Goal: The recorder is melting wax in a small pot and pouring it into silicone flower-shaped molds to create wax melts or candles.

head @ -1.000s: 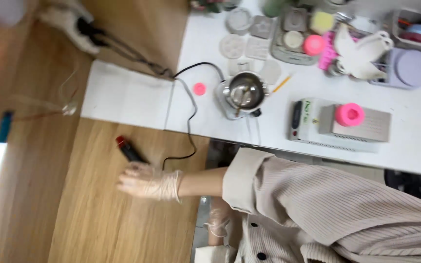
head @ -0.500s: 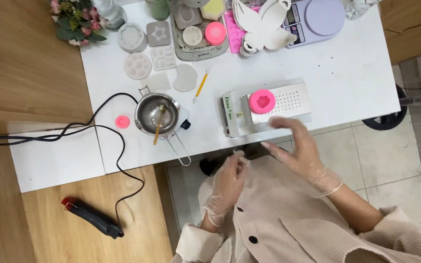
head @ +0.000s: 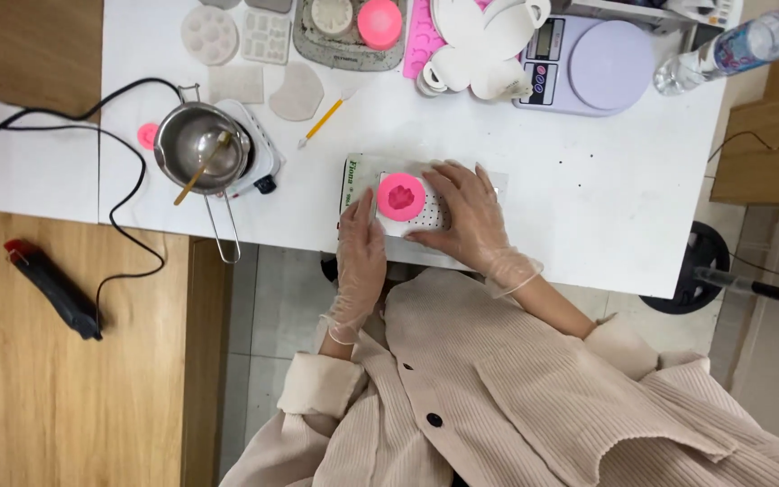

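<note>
Pink silicone mould [head: 401,196] is seated on perforated white box [head: 426,212], near table front edge. Left hand [head: 360,257] is laid flat at mould's 8 o'clock, fingers open, touching box side. Right hand [head: 466,216] is spread at 3 o'clock, palm down on box, nothing gripped. Steel pot [head: 198,138] w/ stick at 10 o'clock, well apart.

place: likely home craft workshop | cues: silicone moulds [head: 236,34], melting pot [head: 198,137], digital scale [head: 592,65]
</note>
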